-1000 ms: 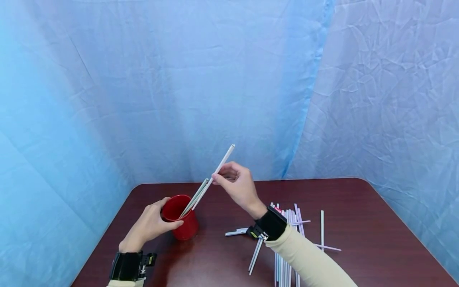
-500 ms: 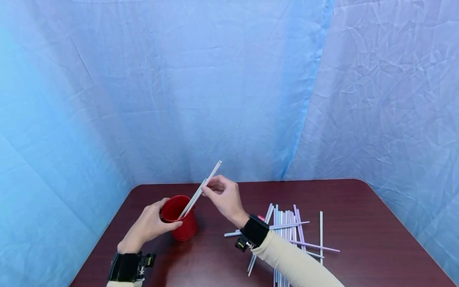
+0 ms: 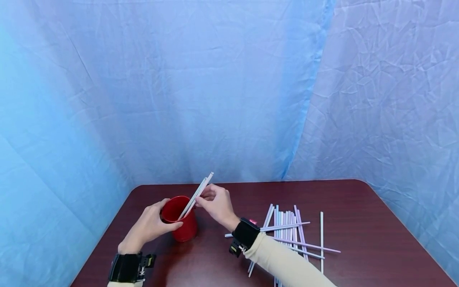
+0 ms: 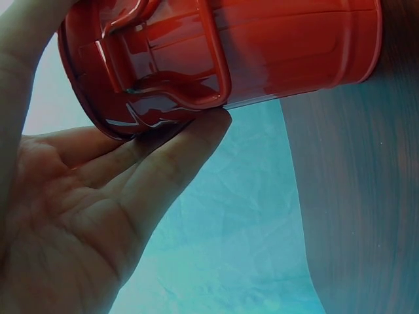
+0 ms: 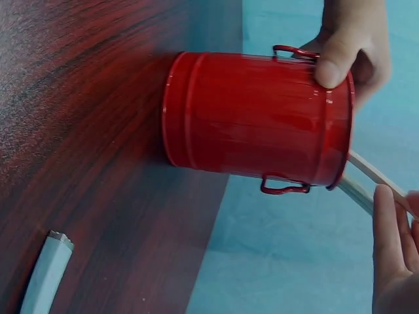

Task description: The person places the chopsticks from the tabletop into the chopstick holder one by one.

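A red bucket [image 3: 180, 218] is standing upright on the tabletop [image 3: 358, 223], toward its far left corner. The left hand [image 3: 148, 225] is gripping the bucket near the rim, with the thumb curling over the side facing the person and the fingers wrapping around the far side by one of the small handles [image 4: 171, 91]. The right hand [image 3: 215, 205] is hovering just beside the bucket's mouth, its thumb and fingertips pinching a straw [image 3: 201, 191] partway along its length. That straw is leaning with its lower end inside the bucket and its upper end pointing up toward the far edge of the tabletop, and a second straw is lying right alongside it in the bucket. A loose heap of straws [image 3: 287, 231] is lying on the middle of the tabletop, toward the near edge, well apart from the bucket, most of them running from near edge to far edge, a few crossing the others. A blue curtain [image 3: 215, 87] is hanging behind the tabletop.
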